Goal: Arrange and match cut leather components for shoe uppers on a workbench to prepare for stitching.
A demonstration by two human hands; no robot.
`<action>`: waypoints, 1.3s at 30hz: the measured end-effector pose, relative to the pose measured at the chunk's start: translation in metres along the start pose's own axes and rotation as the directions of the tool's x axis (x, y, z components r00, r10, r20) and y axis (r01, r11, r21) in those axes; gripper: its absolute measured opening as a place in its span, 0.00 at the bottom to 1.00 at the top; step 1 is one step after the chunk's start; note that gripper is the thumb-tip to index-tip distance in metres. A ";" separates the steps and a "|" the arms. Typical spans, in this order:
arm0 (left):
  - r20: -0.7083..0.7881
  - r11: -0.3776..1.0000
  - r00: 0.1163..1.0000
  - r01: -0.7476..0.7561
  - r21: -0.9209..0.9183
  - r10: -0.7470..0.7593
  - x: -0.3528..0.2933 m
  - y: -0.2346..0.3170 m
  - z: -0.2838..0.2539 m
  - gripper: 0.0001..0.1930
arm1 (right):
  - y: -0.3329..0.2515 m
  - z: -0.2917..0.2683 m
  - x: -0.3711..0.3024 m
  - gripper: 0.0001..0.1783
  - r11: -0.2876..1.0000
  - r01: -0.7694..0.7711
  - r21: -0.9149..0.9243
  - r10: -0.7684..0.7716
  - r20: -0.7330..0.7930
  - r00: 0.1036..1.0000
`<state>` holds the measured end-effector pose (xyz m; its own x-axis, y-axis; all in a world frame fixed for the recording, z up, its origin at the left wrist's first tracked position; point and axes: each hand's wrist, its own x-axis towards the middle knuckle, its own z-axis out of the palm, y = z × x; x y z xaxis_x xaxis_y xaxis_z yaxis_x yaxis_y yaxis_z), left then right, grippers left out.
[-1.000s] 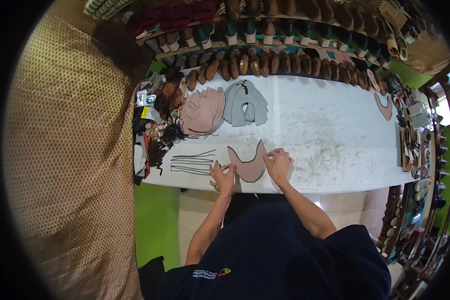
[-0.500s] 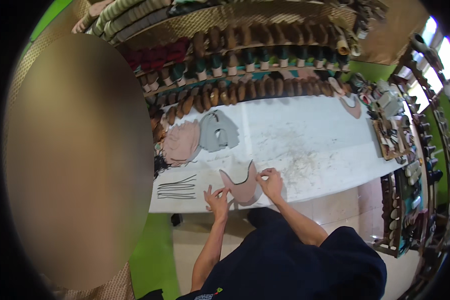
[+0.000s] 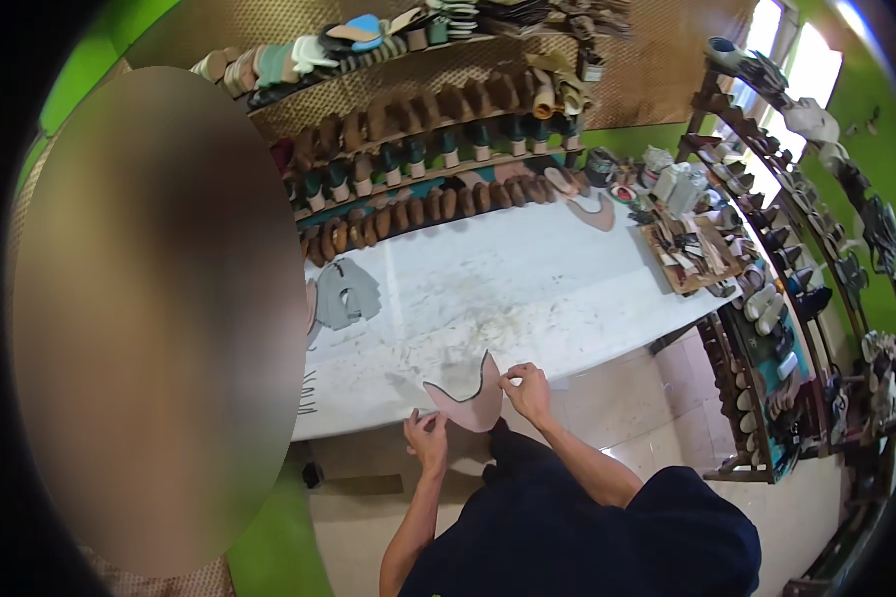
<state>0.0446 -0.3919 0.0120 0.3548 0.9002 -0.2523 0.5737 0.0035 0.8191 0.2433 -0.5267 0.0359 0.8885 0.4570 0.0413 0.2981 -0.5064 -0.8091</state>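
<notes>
A pink, crescent-shaped shoe upper piece (image 3: 471, 406) with a dark strip along its inner curve is held up at the table's near edge, its two points facing away from me. My left hand (image 3: 427, 441) pinches its lower left side between thumb and fingertips. On the right side, my right hand (image 3: 527, 392) has thumb and forefinger closed at the outer edge. Left of the hands, thin dark strips (image 3: 307, 394) lie on the white table (image 3: 567, 289), partly cut off by a large blurred patch. Beyond them rests a stack of grey upper pieces (image 3: 348, 296).
Brown shoe lasts (image 3: 438, 206) line the table's back edge, below shelves of more lasts and heels. At the far right corner are another curved piece (image 3: 595, 212) and a wooden tray of tools (image 3: 689, 254). Shoe racks (image 3: 757, 388) stand to the right.
My view has swung to the right, so the scene slides left. The pink piece has come off the tabletop toward me and tilted, with both hands still at its sides.
</notes>
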 end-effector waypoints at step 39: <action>0.100 0.990 0.986 -0.131 -0.051 0.135 0.011 0.290 0.447 0.16 | 0.227 -0.337 0.299 0.06 0.940 0.093 -0.328 -0.168 -0.209 0.963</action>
<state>0.5449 -0.5753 0.0160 0.5010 0.8445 -0.1892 0.4841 -0.0922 0.8701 0.6944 -0.7515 0.0617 0.8787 0.3726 0.2985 0.4773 -0.6736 -0.5644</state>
